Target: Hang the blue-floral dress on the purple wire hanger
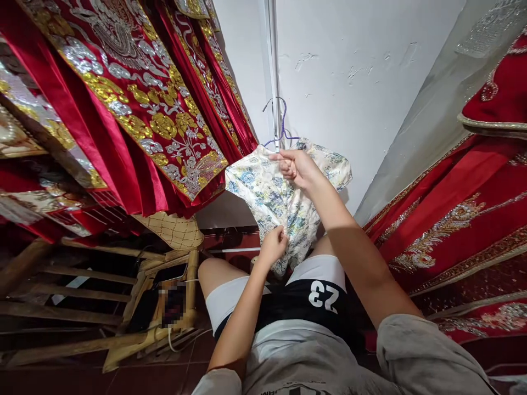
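Note:
A cream garment with a blue and green floral print [269,197] hangs on a purple wire hanger [282,125] in front of a white wall. My right hand [294,166] is closed on the cloth at the garment's top, near the collar. My left hand [274,245] pinches the fabric lower down, near the hem. Both arms reach forward over my knees, which are in black and white shorts marked 23.
Red robes with gold and silver embroidery [135,104] hang at the left, and more of them [461,219] fill the right. A bamboo chair [164,307] and wooden slats stand at lower left. A white pipe [272,66] runs up the wall.

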A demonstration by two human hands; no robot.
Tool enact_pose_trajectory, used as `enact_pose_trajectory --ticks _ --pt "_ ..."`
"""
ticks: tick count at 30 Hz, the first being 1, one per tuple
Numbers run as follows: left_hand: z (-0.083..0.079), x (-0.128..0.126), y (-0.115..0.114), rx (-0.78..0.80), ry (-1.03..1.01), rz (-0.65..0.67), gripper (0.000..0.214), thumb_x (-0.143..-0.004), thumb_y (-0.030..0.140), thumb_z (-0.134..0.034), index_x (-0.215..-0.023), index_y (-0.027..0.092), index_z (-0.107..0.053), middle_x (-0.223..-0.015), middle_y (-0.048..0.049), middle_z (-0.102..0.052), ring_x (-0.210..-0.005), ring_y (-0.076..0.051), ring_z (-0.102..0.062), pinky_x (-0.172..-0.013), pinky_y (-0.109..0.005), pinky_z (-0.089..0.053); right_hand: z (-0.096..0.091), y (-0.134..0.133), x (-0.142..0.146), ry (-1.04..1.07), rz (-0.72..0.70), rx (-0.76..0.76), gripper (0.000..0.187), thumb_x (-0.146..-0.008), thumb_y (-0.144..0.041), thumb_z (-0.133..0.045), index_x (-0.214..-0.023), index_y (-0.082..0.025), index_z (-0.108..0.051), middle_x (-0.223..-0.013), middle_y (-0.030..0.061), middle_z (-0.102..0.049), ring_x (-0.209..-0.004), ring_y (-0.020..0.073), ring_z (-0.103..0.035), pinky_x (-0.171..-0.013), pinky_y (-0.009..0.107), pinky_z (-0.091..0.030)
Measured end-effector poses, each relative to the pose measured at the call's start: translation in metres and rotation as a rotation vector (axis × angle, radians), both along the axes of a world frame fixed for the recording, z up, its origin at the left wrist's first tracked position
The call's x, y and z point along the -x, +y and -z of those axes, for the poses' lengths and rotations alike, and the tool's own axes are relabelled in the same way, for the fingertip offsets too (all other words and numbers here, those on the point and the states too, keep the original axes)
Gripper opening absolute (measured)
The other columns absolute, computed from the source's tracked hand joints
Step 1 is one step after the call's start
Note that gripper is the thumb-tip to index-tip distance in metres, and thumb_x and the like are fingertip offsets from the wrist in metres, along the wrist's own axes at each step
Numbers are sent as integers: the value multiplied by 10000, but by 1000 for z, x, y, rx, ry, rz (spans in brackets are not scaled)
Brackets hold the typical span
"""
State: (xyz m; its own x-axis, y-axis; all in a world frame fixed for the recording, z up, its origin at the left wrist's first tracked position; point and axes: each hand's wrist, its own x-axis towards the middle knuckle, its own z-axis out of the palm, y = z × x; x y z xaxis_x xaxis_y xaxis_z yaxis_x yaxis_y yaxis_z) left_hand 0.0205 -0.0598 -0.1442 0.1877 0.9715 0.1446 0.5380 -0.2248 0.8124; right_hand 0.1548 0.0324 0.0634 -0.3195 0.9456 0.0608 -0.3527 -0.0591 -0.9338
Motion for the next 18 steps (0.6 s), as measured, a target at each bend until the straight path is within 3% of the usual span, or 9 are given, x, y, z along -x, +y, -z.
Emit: enact_pose_trajectory --ticks 2,4,6,8,11,14,18 --pt "-20 -4 3 -109 -87 -28 72 -899 223 -596 -956 221 -554 -883 -35 -689 -833 -207 -657 -781 -308 -472 13 -12 0 -56 39 -82 253 -1011 -293 -551 -883 -119 -683 -477 -54 -471 -367 54 -325 -381 174 -190" --pt "-51 -6 11 -322 -195 -72 272 -957 258 -575 -1225 229 -542 -1042 -80 -716 -970 -222 -680 -891 -338 -503 24 -26 -2 -86 70 -163 296 -995 -349 -585 -828 -127 -687 -484 -29 -517 -386 64 -385 -391 173 -235" --pt "-87 -5 22 -563 -257 -99 357 -1021 300 -500 -1375 248 -492 -1087 -96 -709 -991 -216 -676 -914 -343 -511 32 -38 -4 -94 93 -222 345 -982 -404 -607 -777 -136 -679 -489 -16 -537 -407 69 -426 -410 174 -276" --pt "-122 -2 36 -737 -242 -93 310 -1052 333 -447 -1333 266 -558 -1061 -84 -705 -939 -207 -669 -870 -333 -512 34 -48 -6 -92 110 -264 381 -978 -447 -611 -750 -147 -669 -487 -17 -534 -415 68 -433 -423 175 -291" --pt "-160 3 54 -855 -113 -5 211 -1037 368 -504 -1036 241 -673 -949 -67 -707 -865 -202 -652 -801 -323 -500 32 -50 -7 -86 134 -321 407 -976 -482 -613 -722 -166 -649 -472 -33 -499 -401 62 -385 -420 183 -267" --pt "-178 2 59 -905 -41 2 238 -1013 368 -567 -836 224 -636 -797 -43 -671 -760 -186 -618 -735 -319 -478 41 -34 -4 -76 158 -347 414 -947 -519 -641 -707 -183 -630 -459 -57 -446 -396 60 -332 -425 192 -246" --pt "-185 12 64 -955 -172 -152 227 -1020 362 -567 -849 232 -641 -827 -37 -683 -787 -176 -619 -762 -328 -481 82 -13 3 -98 143 -256 412 -883 -538 -677 -679 -185 -622 -459 -56 -442 -401 67 -312 -430 216 -210"
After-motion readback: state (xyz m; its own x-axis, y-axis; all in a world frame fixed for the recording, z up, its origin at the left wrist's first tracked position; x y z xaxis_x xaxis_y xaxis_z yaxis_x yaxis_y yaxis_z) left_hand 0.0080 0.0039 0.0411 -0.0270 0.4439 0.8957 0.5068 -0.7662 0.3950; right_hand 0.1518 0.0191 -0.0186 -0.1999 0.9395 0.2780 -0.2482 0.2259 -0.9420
